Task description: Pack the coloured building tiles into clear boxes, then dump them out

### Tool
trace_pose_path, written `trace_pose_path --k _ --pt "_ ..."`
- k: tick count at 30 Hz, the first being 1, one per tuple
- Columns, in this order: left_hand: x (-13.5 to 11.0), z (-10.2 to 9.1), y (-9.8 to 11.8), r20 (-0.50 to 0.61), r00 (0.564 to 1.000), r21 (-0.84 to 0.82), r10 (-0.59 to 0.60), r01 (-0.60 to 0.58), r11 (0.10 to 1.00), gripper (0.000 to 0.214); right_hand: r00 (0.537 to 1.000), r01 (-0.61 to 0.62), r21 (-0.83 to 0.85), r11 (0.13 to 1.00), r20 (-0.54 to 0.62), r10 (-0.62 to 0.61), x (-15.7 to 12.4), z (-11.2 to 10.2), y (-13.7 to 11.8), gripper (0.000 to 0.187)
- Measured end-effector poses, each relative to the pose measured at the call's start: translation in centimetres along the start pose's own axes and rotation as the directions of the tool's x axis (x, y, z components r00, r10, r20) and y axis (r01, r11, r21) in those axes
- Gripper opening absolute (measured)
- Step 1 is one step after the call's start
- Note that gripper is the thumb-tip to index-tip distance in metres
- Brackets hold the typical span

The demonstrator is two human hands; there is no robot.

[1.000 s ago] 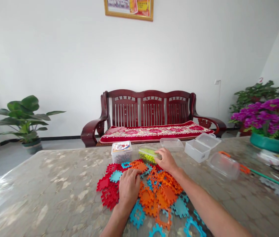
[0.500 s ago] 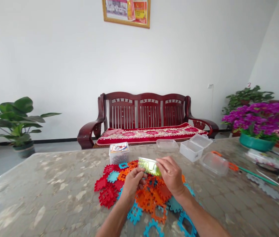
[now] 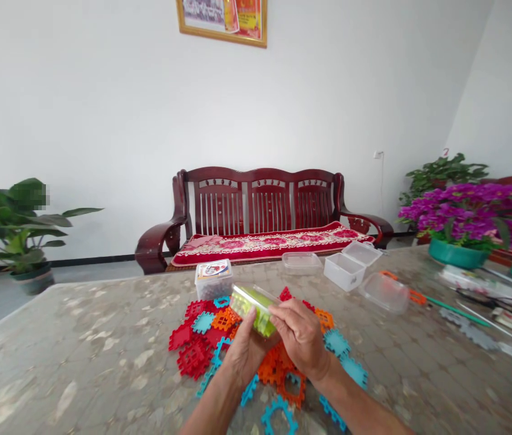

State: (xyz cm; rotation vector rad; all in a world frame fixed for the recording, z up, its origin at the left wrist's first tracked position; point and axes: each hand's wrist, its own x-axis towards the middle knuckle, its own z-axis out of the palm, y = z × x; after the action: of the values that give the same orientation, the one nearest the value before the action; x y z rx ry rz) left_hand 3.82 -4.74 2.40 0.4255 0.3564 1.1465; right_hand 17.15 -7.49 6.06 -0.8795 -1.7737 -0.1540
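Observation:
A small clear plastic box (image 3: 252, 305) with yellow-green contents is tilted above the pile, between both hands. My left hand (image 3: 246, 345) is closed round its lower side, thumb along the near face. At the box's right end, my right hand (image 3: 302, 336) has its fingers closed on the edge. Exactly what is inside cannot be made out. Beneath lie flat notched puzzle tiles: red tiles (image 3: 194, 357) to the left, orange tiles (image 3: 274, 366) under the hands, blue tiles (image 3: 354, 370) to the right and a blue ring-shaped tile (image 3: 279, 417) in front.
Behind the pile stands a lidded tub (image 3: 214, 280) with a printed label. Further right are a clear lid (image 3: 302, 263), an open clear box (image 3: 345, 272) and another lid (image 3: 385, 292). A green stick (image 3: 455, 310), grey notched strip (image 3: 468, 330) and flowerpot (image 3: 459, 255) are at the right.
The clear box has moved slightly left and tilted, showing more of its yellow-green side. My left hand has shifted under it, and my right hand has come lower and closer. The view has swung slightly right.

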Motion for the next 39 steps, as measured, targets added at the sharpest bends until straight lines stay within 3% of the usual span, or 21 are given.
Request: trace_pose_path --k 8,14,17,21,27,31,36,39 --pt "-0.1 0.6 -0.2 -0.162 0.981 0.018 0.108 -0.106 0.994 0.036 0.978 -0.203 0.227 0.952 0.007 0.207 -0.5 1.1 -0.2 0.018" --pt "-0.1 0.4 -0.1 -0.191 0.972 0.065 0.14 -0.129 0.989 0.05 0.903 -0.411 0.414 0.812 0.059 0.427 -1.0 2.0 -0.2 0.014" --pt "-0.2 0.4 0.0 -0.194 0.967 0.074 0.166 -0.154 0.985 0.056 0.837 -0.505 0.491 0.71 0.079 0.541 -0.6 1.9 0.3 0.016" --pt "-0.5 0.4 0.1 -0.158 0.969 0.129 0.191 -0.172 0.977 0.068 0.688 -0.606 0.553 0.572 0.003 0.725 0.5 1.1 1.5 0.028" --pt "-0.5 0.2 0.8 -0.095 0.97 0.263 0.225 -0.193 0.945 0.077 0.685 -0.578 0.526 0.624 -0.102 0.721 0.3 0.9 3.2 0.032" --pt "-0.5 0.4 1.7 -0.087 0.962 0.428 0.259 -0.199 0.882 0.089 0.631 -0.579 0.525 0.624 -0.195 0.751 -0.4 1.0 5.2 0.033" --pt "-0.4 0.9 2.5 -0.072 0.967 0.633 0.244 -0.145 0.761 0.105 0.6 -0.597 0.506 0.622 -0.233 0.765 -1.2 1.1 7.6 0.035" --pt "-0.3 1.2 2.9 -0.08 0.96 0.772 0.268 -0.11 0.626 0.109 0.591 -0.608 0.495 0.621 -0.241 0.77 -1.7 1.4 8.4 0.036"
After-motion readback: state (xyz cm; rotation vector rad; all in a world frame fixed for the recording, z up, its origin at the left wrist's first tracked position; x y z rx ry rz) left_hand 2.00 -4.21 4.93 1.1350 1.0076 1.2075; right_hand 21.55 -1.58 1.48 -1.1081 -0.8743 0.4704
